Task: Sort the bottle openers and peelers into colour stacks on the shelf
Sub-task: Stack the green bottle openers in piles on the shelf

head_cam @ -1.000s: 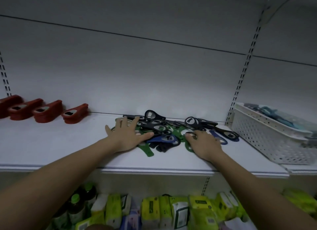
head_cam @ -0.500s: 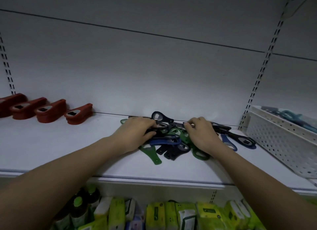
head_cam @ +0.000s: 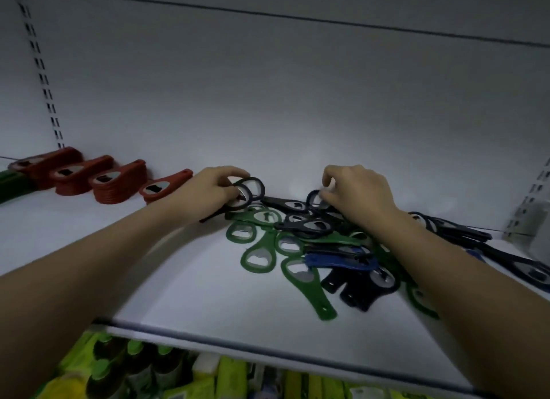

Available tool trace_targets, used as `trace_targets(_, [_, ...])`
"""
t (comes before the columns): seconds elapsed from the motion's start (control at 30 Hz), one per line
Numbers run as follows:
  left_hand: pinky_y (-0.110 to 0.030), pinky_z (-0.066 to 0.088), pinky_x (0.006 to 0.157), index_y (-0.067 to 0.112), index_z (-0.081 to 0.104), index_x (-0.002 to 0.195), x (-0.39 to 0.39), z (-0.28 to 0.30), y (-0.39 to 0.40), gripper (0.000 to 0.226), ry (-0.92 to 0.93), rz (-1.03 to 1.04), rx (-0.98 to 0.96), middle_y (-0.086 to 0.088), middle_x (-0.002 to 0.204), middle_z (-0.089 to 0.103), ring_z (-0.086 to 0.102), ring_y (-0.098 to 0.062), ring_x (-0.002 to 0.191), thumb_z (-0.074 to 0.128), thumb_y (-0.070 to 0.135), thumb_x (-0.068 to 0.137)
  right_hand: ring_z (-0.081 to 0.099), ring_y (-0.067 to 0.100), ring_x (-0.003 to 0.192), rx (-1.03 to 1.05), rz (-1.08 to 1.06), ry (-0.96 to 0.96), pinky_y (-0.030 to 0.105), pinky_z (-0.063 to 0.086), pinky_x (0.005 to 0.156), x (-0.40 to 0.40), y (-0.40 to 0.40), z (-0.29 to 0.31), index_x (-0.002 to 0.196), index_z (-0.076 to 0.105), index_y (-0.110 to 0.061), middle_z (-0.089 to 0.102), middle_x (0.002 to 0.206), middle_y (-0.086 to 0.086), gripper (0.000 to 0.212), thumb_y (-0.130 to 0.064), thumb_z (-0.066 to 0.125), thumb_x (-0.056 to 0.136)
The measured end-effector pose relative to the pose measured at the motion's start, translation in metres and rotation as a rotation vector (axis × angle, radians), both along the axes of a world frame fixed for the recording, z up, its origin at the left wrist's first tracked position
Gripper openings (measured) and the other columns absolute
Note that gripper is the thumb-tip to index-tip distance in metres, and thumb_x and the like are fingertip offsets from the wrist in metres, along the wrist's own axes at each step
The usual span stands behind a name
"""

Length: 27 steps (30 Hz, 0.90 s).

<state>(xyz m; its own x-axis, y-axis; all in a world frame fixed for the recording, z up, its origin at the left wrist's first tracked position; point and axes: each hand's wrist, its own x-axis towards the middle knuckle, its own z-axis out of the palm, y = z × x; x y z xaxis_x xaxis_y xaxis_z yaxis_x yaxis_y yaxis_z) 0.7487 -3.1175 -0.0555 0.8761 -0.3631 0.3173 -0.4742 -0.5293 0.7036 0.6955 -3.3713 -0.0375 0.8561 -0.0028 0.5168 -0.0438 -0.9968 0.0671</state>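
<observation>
A loose heap of green, black and blue bottle openers (head_cam: 309,244) lies on the white shelf (head_cam: 184,285). My left hand (head_cam: 208,190) grips a couple of black bottle openers (head_cam: 250,190) at the heap's far left, their round heads sticking out past my fingers. My right hand (head_cam: 354,193) pinches the round head of a dark bottle opener (head_cam: 314,197) at the back of the heap. Red bottle opener stacks (head_cam: 89,178) stand in a row at the far left against the back wall.
A green stack (head_cam: 12,184) shows at the left edge beside the red ones. More black openers (head_cam: 464,235) trail to the right. Green and yellow packaged goods (head_cam: 166,372) fill the shelf below. The shelf's front lip (head_cam: 268,351) runs across the bottom.
The view has come closer and swung left. Both hands have lifted from lying on the heap; the left now holds black openers raised, and the right pinches an opener at the back.
</observation>
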Motion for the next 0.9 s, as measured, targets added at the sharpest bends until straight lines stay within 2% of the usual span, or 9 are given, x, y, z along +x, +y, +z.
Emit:
trace_targets(0.13, [-0.018, 0.046, 0.07, 0.019, 0.063, 0.126, 0.021, 0.006, -0.022, 0.032, 0.058, -0.004, 0.046, -0.007, 0.102, 0.069, 0.063, -0.015, 0.084, 0.051, 0.01, 0.098, 0.049, 0.028, 0.073, -0.113, -0.148, 0.056, 0.031, 0.035, 0.064, 0.02, 0.008, -0.008, 0.092, 0.059, -0.013, 0.061, 0.089, 0.01, 0.028, -0.04, 0.066, 0.09])
trace_targets(0.2, [-0.021, 0.044, 0.07, 0.019, 0.062, 0.128, 0.029, 0.004, -0.031, 0.033, 0.028, 0.003, 0.071, -0.008, 0.107, 0.068, 0.06, -0.014, 0.081, 0.049, 0.012, 0.099, 0.047, 0.028, 0.073, -0.148, -0.204, 0.05, 0.031, 0.033, 0.063, 0.026, 0.009, -0.012, 0.091, 0.057, -0.01, 0.058, 0.087, 0.01, 0.023, -0.031, 0.064, 0.092])
trace_targets(0.33, [-0.024, 0.043, 0.079, 0.024, 0.062, 0.127, 0.034, -0.008, -0.026, 0.033, 0.021, 0.032, 0.064, -0.005, 0.114, 0.067, 0.06, -0.016, 0.092, 0.048, 0.014, 0.1, 0.043, 0.027, 0.066, -0.178, -0.233, 0.04, 0.03, 0.031, 0.059, 0.03, 0.002, -0.017, 0.095, 0.063, -0.01, 0.055, 0.079, 0.007, 0.005, -0.013, 0.063, 0.091])
trace_targets(0.47, [-0.021, 0.042, 0.079, 0.024, 0.059, 0.131, 0.029, -0.012, -0.015, 0.034, 0.004, 0.062, 0.089, -0.001, 0.114, 0.065, 0.059, -0.014, 0.096, 0.046, 0.013, 0.102, 0.042, 0.027, 0.065, -0.194, -0.235, 0.033, 0.03, 0.03, 0.059, 0.029, 0.001, -0.017, 0.09, 0.062, -0.011, 0.048, 0.073, 0.005, 0.01, -0.02, 0.061, 0.093])
trace_targets(0.57, [-0.026, 0.042, 0.098, 0.022, 0.055, 0.135, 0.029, -0.013, -0.013, 0.038, 0.008, 0.091, 0.187, -0.004, 0.13, 0.059, 0.056, -0.019, 0.114, 0.044, 0.011, 0.101, 0.046, 0.028, 0.066, -0.171, -0.221, -0.022, 0.031, 0.032, 0.058, 0.026, 0.005, -0.018, 0.076, 0.051, -0.012, 0.046, 0.071, 0.006, 0.031, -0.036, 0.061, 0.094])
trace_targets(0.63, [-0.027, 0.039, 0.101, 0.021, 0.053, 0.138, 0.028, -0.014, -0.011, 0.038, 0.016, 0.096, 0.27, -0.007, 0.135, 0.056, 0.055, -0.022, 0.119, 0.048, 0.016, 0.1, 0.049, 0.029, 0.066, -0.175, -0.23, -0.042, 0.03, 0.03, 0.056, 0.025, 0.007, -0.019, 0.071, 0.045, -0.012, 0.053, 0.072, 0.009, 0.038, -0.038, 0.062, 0.093])
trace_targets(0.7, [-0.027, 0.037, 0.1, 0.022, 0.053, 0.137, 0.025, -0.012, -0.009, 0.038, 0.001, 0.069, 0.327, -0.006, 0.133, 0.056, 0.054, -0.021, 0.119, 0.054, 0.026, 0.099, 0.044, 0.027, 0.061, -0.189, -0.271, -0.056, 0.028, 0.022, 0.05, 0.025, 0.008, -0.021, 0.065, 0.04, -0.011, 0.045, 0.063, 0.006, 0.041, -0.031, 0.062, 0.093])
trace_targets(0.77, [-0.024, 0.035, 0.097, 0.023, 0.059, 0.13, 0.019, -0.007, -0.009, 0.035, -0.014, 0.004, 0.334, 0.0, 0.124, 0.056, 0.052, -0.018, 0.118, 0.056, 0.035, 0.097, 0.039, 0.026, 0.058, -0.176, -0.291, -0.073, 0.027, 0.014, 0.047, 0.026, 0.009, -0.021, 0.068, 0.042, -0.011, 0.037, 0.061, 0.003, 0.034, -0.024, 0.061, 0.092])
trace_targets(0.9, [-0.02, 0.036, 0.09, 0.028, 0.071, 0.107, 0.007, 0.002, -0.008, 0.027, 0.007, -0.112, 0.328, 0.012, 0.112, 0.057, 0.053, -0.008, 0.108, 0.065, 0.047, 0.089, 0.041, 0.027, 0.058, -0.122, -0.25, -0.15, 0.029, 0.016, 0.048, 0.029, 0.005, -0.021, 0.077, 0.047, -0.009, 0.053, 0.07, 0.008, 0.02, -0.018, 0.059, 0.09])
